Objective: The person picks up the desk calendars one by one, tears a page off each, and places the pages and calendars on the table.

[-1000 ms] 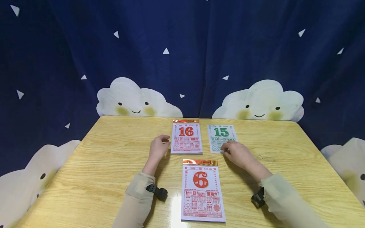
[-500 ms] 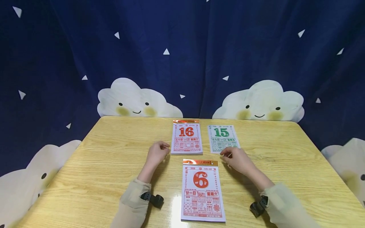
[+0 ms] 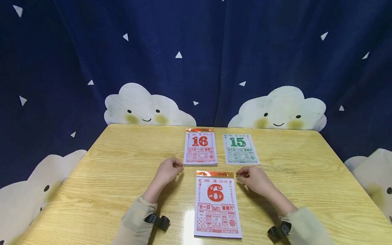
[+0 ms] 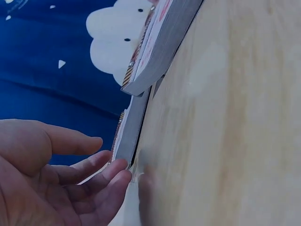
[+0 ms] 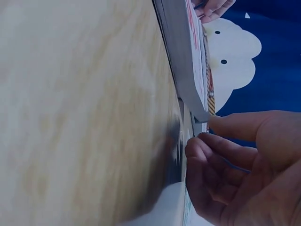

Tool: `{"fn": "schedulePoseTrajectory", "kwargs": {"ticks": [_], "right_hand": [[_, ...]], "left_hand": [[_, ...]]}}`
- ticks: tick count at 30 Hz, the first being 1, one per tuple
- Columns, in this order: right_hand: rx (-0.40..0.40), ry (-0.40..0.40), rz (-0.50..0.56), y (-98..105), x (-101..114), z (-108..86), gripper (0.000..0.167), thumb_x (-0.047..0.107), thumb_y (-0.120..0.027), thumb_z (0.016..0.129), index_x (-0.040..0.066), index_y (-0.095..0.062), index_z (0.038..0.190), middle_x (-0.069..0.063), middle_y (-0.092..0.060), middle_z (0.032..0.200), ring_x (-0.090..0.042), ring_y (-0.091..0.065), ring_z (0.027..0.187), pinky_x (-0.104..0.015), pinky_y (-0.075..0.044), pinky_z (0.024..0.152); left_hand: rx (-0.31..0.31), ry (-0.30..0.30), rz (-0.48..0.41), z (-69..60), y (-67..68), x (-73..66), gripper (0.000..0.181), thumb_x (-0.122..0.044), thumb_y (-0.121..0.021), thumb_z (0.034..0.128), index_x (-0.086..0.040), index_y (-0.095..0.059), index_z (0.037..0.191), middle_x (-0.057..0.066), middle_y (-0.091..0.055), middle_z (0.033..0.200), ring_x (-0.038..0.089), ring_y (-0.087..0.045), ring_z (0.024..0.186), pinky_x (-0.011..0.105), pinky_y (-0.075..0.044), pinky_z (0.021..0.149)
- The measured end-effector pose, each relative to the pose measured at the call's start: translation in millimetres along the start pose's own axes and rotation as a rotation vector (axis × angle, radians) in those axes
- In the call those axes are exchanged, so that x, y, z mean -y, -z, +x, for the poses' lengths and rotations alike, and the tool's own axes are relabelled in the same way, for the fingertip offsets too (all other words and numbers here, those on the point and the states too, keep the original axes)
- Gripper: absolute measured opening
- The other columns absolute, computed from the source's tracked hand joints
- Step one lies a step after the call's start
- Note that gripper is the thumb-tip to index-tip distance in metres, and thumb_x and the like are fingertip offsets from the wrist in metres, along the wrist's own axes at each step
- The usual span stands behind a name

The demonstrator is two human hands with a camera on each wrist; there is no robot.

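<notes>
A thick tear-off calendar pad (image 3: 217, 207) showing a red 6 lies nearest on the table, its shiny red-and-gold band at the far end. Behind it is a second calendar pad (image 3: 200, 149) with a red 16. A single calendar sheet (image 3: 240, 149) with a green 15 lies to that pad's right. My left hand (image 3: 168, 170) hovers by the lower left corner of the 16 pad, loosely bent and holding nothing. Beside the top right corner of the 6 pad is my right hand (image 3: 254, 178); the right wrist view shows its thumb and fingers (image 5: 225, 146) loosely bent with nothing between them.
The pads and sheet lie on a light wooden table (image 3: 122, 160). A dark blue curtain (image 3: 202, 61) with smiling white clouds hangs behind it. Black wrist cameras (image 3: 159, 221) are strapped over beige sleeves (image 3: 131, 221).
Both hands have drawn back toward the person. The right hand has left the green 15 sheet, uncovering its lower part. The left hand has slid down along the 16 pad's left side.
</notes>
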State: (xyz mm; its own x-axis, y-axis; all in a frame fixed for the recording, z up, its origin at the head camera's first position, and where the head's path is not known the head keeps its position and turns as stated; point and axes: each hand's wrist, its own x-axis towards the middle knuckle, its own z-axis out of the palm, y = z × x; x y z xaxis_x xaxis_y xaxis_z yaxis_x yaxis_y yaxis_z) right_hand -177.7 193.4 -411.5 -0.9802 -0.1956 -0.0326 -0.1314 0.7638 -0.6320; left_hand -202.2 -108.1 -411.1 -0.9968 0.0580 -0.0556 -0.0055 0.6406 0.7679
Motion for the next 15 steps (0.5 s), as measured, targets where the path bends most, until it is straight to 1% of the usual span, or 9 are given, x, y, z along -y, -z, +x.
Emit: {"fn": "schedulePoseTrajectory", "kwargs": {"ticks": [3, 8, 12, 15], "right_hand": [[0.009, -0.021, -0.007, -2, 3, -4.3, 0.016, 0.014, -0.065, 0.081, 0.005, -0.068, 0.093, 0.000, -0.064, 0.076, -0.009, -0.055, 0.064, -0.026, -0.047, 0.060], [0.029, -0.044, -0.033, -4, 9, -11.4, 0.021, 0.020, -0.066, 0.079, 0.006, -0.068, 0.095, 0.002, -0.065, 0.078, -0.008, -0.054, 0.067, -0.027, -0.046, 0.063], [0.046, -0.057, -0.038, -6, 13, -15.9, 0.027, 0.021, -0.068, 0.078, 0.004, -0.068, 0.098, 0.000, -0.066, 0.082, -0.009, -0.056, 0.071, -0.029, -0.047, 0.066], [0.043, -0.052, -0.048, -7, 14, -18.3, 0.030, 0.021, -0.069, 0.076, 0.002, -0.068, 0.099, -0.002, -0.066, 0.087, -0.011, -0.057, 0.077, -0.032, -0.049, 0.070]], "left_hand": [[0.041, -0.008, 0.018, -5.1, -0.6, -0.7, 0.011, -0.011, -0.063, 0.0792, -0.004, -0.064, 0.087, 0.004, -0.060, 0.076, 0.012, -0.052, 0.062, 0.024, -0.044, 0.057], [0.118, -0.060, 0.067, -11.6, -6.0, -2.9, 0.013, -0.013, -0.064, 0.0801, -0.004, -0.067, 0.088, 0.002, -0.062, 0.077, 0.012, -0.054, 0.067, 0.024, -0.045, 0.060], [0.193, -0.093, 0.095, -17.1, -9.5, -8.2, 0.021, -0.015, -0.065, 0.0794, -0.001, -0.067, 0.094, 0.006, -0.065, 0.085, 0.015, -0.057, 0.077, 0.028, -0.049, 0.068], [0.225, -0.124, 0.118, -20.8, -12.5, -12.2, 0.027, -0.015, -0.067, 0.0778, 0.002, -0.067, 0.099, 0.010, -0.065, 0.092, 0.019, -0.058, 0.082, 0.031, -0.050, 0.072]]}}
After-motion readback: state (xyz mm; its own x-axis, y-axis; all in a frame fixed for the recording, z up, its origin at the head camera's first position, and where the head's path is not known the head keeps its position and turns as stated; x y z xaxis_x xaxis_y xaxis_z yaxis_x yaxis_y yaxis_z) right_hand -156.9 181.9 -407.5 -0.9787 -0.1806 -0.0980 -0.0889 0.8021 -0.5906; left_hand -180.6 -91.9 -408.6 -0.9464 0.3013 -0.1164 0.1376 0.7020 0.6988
